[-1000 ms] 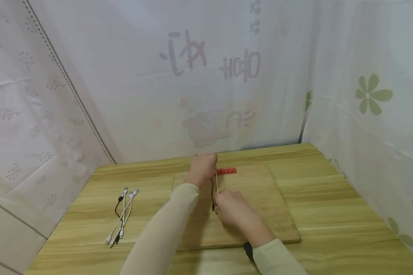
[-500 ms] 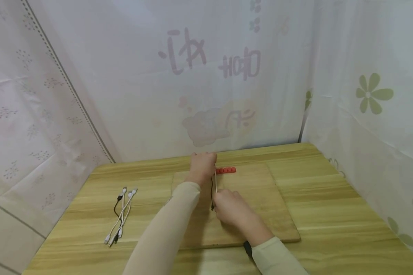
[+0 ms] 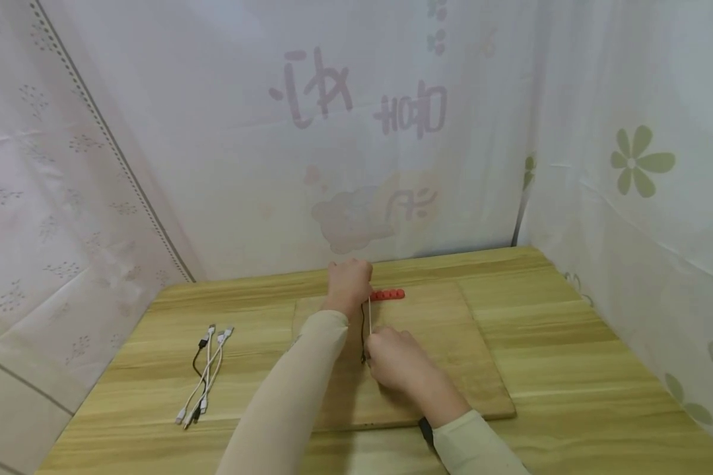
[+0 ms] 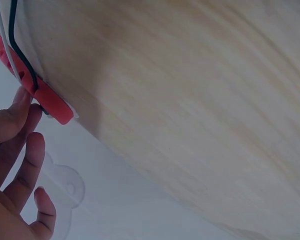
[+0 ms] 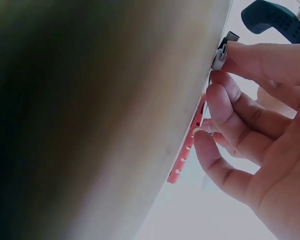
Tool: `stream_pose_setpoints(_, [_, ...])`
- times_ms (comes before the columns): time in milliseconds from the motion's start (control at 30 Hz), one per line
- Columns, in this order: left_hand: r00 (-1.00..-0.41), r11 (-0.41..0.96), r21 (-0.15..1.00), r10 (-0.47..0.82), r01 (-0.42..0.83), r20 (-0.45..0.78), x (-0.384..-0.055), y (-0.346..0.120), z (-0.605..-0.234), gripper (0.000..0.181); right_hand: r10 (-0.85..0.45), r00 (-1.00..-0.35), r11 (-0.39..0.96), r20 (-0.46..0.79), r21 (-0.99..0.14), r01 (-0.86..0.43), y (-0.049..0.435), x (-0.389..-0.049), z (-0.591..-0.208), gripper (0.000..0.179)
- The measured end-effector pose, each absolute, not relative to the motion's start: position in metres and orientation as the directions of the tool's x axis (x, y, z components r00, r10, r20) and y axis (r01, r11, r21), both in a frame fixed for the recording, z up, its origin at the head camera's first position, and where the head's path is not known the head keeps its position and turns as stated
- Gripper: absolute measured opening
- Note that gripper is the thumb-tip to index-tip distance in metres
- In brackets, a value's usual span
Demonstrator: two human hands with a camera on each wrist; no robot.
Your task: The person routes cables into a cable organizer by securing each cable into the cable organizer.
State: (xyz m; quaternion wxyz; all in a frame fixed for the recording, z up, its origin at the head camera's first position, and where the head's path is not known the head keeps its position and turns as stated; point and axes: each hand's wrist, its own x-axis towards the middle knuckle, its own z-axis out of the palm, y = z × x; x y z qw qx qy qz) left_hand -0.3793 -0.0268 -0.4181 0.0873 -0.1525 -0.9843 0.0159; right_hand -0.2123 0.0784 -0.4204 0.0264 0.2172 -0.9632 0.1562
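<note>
A red cable holder [image 3: 390,294] with a row of slots lies along the far edge of the wooden board [image 3: 445,349]. A black cable [image 4: 16,42] passes through its end slot, and its loose end trails toward the near side. Beside it a white cable [image 3: 370,316] runs straight between both hands. My left hand [image 3: 349,285] is at the holder, thumb and index fingertips pinching at the white cable by the slot; its other fingers are spread. With thumb and fingers, my right hand [image 3: 397,357] pinches the white connector [image 5: 220,58], close to the black connector [image 5: 232,36].
Several white and black short cables [image 3: 206,376] lie in a loose bundle on the wood-grain table [image 3: 119,402], left of the board. Patterned curtains [image 3: 243,165] hang behind and at both sides. A dark band [image 3: 426,430] is on the right wrist.
Both hands keep their hold on the white cable and stay almost in place. The whole head view has shifted slightly.
</note>
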Motion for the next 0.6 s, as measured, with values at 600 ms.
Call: stream_pose_setpoints(600, [-0.947,0.962,-0.03,0.271,0.27,0.172,-0.3737,-0.0178,-0.4172,0.009,-0.416,-0.897,0.856,0.147,-0.269,-0.441,0.0832,-0.2047,-0.4235,0.028])
